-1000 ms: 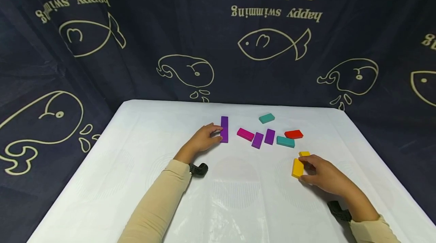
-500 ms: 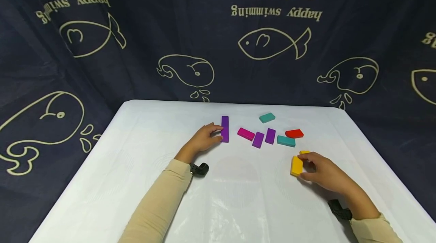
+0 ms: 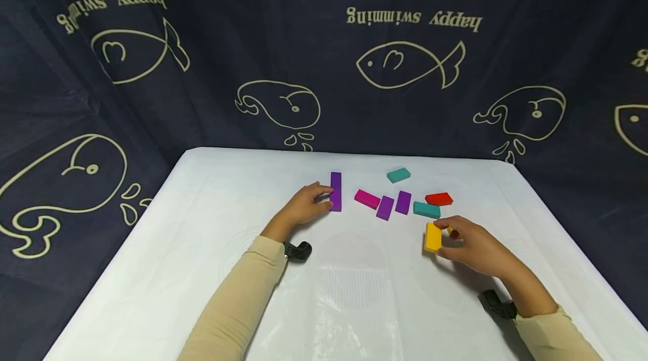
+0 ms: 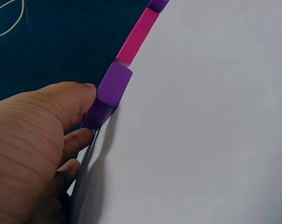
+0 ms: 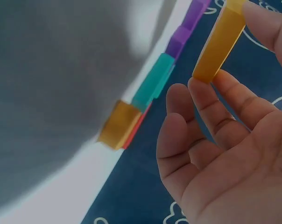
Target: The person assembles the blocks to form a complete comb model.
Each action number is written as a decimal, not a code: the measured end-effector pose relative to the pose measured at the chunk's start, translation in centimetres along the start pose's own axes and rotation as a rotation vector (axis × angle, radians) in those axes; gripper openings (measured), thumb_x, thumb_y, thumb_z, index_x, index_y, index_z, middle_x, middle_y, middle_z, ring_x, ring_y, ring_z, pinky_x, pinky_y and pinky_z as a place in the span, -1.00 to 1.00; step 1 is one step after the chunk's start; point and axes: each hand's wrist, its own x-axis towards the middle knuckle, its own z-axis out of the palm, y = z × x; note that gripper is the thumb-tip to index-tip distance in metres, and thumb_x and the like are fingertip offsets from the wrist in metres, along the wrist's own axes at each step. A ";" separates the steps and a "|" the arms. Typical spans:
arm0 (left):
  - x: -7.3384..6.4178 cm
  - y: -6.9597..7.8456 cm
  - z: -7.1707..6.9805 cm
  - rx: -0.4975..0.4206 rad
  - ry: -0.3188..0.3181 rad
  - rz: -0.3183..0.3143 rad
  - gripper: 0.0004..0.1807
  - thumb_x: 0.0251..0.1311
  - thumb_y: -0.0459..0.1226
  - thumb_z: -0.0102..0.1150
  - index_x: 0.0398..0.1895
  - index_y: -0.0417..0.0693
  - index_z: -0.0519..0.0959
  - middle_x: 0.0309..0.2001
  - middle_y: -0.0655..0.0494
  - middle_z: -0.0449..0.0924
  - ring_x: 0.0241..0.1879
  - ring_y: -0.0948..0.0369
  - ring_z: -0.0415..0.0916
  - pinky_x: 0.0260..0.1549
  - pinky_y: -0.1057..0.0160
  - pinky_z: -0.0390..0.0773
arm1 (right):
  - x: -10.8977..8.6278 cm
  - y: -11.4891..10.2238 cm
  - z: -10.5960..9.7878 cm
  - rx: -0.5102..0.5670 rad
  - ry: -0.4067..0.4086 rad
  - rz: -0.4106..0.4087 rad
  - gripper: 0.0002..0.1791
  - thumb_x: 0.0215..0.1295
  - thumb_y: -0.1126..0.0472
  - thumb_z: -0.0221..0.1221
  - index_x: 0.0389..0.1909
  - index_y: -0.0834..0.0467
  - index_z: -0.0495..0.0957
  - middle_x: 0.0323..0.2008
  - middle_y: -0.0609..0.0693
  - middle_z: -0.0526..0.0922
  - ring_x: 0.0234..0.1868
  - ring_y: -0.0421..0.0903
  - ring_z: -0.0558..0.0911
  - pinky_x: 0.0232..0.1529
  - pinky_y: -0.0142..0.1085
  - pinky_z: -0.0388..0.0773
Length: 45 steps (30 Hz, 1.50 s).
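A purple strip (image 3: pixel 336 181), looking like two purple blocks end to end, lies left of the other blocks. My left hand (image 3: pixel 302 206) has thumb and index fingertips at its left side; in the left wrist view the thumb and fingers curl against a purple block (image 4: pixel 115 84). Further right, my right hand (image 3: pixel 476 246) pinches a yellow block (image 3: pixel 432 237), which is tilted and raised off the table in the right wrist view. A second yellow block (image 5: pixel 120 123) lies on the table, mostly hidden behind the right fingers in the head view.
Beyond the hands lie a pink block (image 3: pixel 367 199), two purple blocks (image 3: pixel 385 208), two teal blocks (image 3: pixel 399 175) and a red block (image 3: pixel 439 199). They rest on a white-covered table (image 3: pixel 349 288). A dark printed curtain (image 3: pixel 324 52) hangs at its far edge.
My right hand has moved left and slightly away from me, taking the yellow block off the table. My left hand and the purple strip stay in place.
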 end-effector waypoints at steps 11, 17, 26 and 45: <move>0.0 -0.2 0.2 -0.006 0.017 0.013 -0.55 0.29 -0.16 0.20 0.24 -0.06 0.56 0.36 -0.13 0.39 0.46 -0.10 0.11 0.42 -0.11 0.05 | 2.6 -1.9 0.9 0.029 -0.017 -0.028 -0.41 0.13 0.19 0.41 0.20 0.19 0.52 0.08 0.10 0.58 -0.09 0.05 0.54 -0.23 -0.18 0.54; 0.2 -0.2 0.2 -0.006 0.012 0.012 -0.54 0.30 -0.16 0.21 0.25 -0.06 0.55 0.35 -0.11 0.41 0.47 -0.09 0.10 0.44 -0.10 0.00 | 3.9 -2.9 1.4 0.041 -0.022 -0.039 -0.41 0.14 0.19 0.39 0.22 0.15 0.52 0.07 0.09 0.58 -0.10 0.04 0.55 -0.24 -0.20 0.54; 0.2 -0.3 0.3 0.005 0.012 0.016 -0.53 0.30 -0.15 0.20 0.25 -0.06 0.54 0.35 -0.11 0.41 0.46 -0.10 0.10 0.44 -0.10 -0.01 | 5.9 -3.8 2.0 0.105 -0.041 -0.062 -0.43 0.14 0.19 0.39 0.20 0.20 0.52 0.00 0.07 0.58 -0.08 0.08 0.54 -0.20 -0.19 0.55; 0.0 0.0 0.1 -0.019 0.009 0.006 -0.53 0.30 -0.16 0.22 0.25 -0.08 0.54 0.34 -0.11 0.42 0.47 -0.09 0.09 0.44 -0.10 -0.01 | 8.7 -6.7 4.3 0.174 -0.092 -0.098 -0.44 0.14 0.21 0.36 0.20 0.16 0.53 -0.08 0.03 0.57 -0.10 0.08 0.50 -0.15 -0.18 0.53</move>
